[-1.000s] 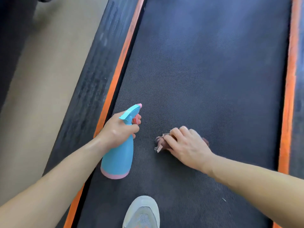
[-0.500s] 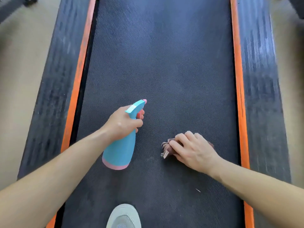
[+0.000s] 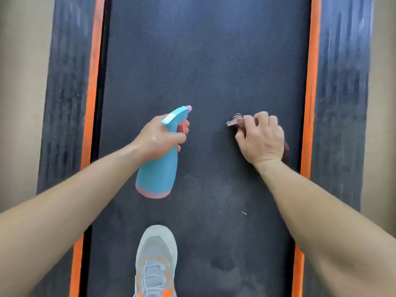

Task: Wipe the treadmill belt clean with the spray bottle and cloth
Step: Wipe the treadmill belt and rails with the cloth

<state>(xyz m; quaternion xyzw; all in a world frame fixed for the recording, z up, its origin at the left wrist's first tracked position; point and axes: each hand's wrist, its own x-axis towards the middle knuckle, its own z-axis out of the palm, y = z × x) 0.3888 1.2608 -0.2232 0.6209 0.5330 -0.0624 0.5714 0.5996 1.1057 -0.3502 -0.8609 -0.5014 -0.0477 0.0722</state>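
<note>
The dark textured treadmill belt point(image 3: 203, 61) fills the middle of the head view. My left hand point(image 3: 159, 139) grips the neck of a blue spray bottle point(image 3: 157, 174) with a pink base and pink nozzle tip, held above the belt with the nozzle pointing away. My right hand point(image 3: 260, 139) holds a small bunched brownish-pink cloth point(image 3: 234, 122) against the belt on the right side; most of the cloth is hidden under the fingers. Pale dusty smears show on the belt near me.
Orange strips point(image 3: 92, 82) and dark side rails point(image 3: 342, 93) run along both edges of the belt, with beige floor point(image 3: 19, 93) beyond. My grey shoe point(image 3: 156, 260) with orange accents stands on the belt at the bottom centre.
My right hand has slid the cloth forward and to the right across the belt. The view has swung to centre the belt. The left hand still holds the bottle.
</note>
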